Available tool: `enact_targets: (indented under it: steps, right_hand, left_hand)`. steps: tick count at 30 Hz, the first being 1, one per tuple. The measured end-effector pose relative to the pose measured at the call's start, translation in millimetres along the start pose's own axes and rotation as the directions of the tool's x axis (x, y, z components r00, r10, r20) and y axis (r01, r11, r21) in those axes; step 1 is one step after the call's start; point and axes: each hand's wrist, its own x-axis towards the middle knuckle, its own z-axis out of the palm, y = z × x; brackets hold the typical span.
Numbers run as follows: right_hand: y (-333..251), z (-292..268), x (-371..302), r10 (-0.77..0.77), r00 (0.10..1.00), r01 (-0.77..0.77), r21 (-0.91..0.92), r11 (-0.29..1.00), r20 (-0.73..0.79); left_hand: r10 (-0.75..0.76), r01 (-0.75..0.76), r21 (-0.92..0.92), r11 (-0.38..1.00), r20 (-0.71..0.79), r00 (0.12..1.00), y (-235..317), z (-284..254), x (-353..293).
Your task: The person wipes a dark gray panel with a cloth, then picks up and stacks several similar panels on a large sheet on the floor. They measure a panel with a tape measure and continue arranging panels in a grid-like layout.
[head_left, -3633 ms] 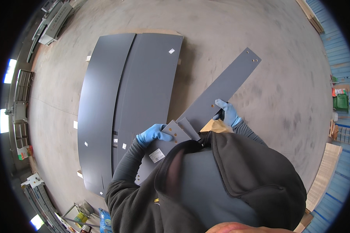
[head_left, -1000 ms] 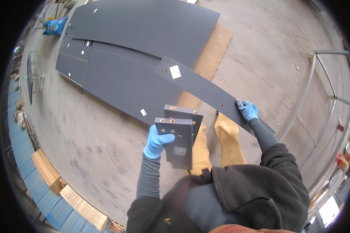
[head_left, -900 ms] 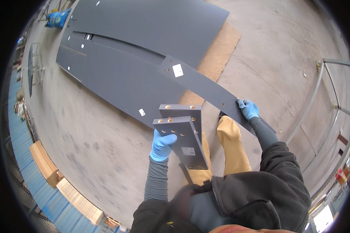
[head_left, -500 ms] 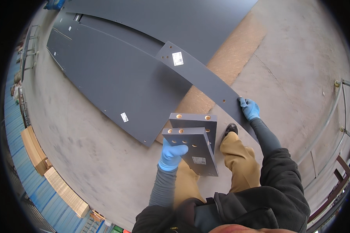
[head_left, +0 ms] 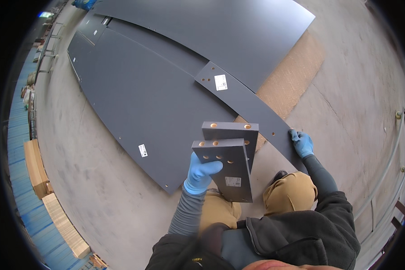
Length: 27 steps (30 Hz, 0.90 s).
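My left hand (head_left: pixel 200 173), in a light blue glove, is closed around two short dark grey boards held upright. The nearer board (head_left: pixel 237 168) has drilled holes in its edge and face and a white label; the farther board (head_left: pixel 227 131) sits just behind it. My right hand (head_left: pixel 302 143), gloved too, grips the right edge of a long narrow grey panel (head_left: pixel 249 105) near its close end. That panel has drilled holes and a white label, and its far end lies over a wide grey panel (head_left: pixel 144 99).
Another large grey panel (head_left: pixel 229 31) lies beyond, with a brown sheet (head_left: pixel 292 76) under its right side. Stacked timber (head_left: pixel 65 225) stands along the left. A metal rail (head_left: pixel 387 166) runs along the right, and my bent knees (head_left: pixel 290 193) are close below the boards.
My knees have bent and come up closer in view. The long panel has come down flatter, its shadow on the wide panel gone. Both hands keep their holds.
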Motion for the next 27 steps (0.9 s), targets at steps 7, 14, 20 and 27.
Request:
enact_targets:
  steps: [7,14,20,27]
  right_hand:
    - [4,4,8,-0.027,0.996,0.029,0.023,0.999,-0.082]
    - [8,12,5,-0.061,0.99,0.061,-0.002,0.998,-0.13]
    - [11,12,8,-0.036,0.99,0.039,0.02,0.999,-0.134]
    - [7,7,4,-0.031,0.989,0.031,-0.006,1.0,-0.143]
  left_hand:
    - [0.033,-0.04,0.207,0.978,0.034,0.999,10,-1,6]
    - [0.0,0.002,0.199,0.98,-0.011,1.0,15,15,5]
    - [0.003,-0.005,0.225,0.974,0.01,1.0,14,12,11]
    - [0.016,-0.017,0.314,0.949,0.006,1.0,11,12,11]
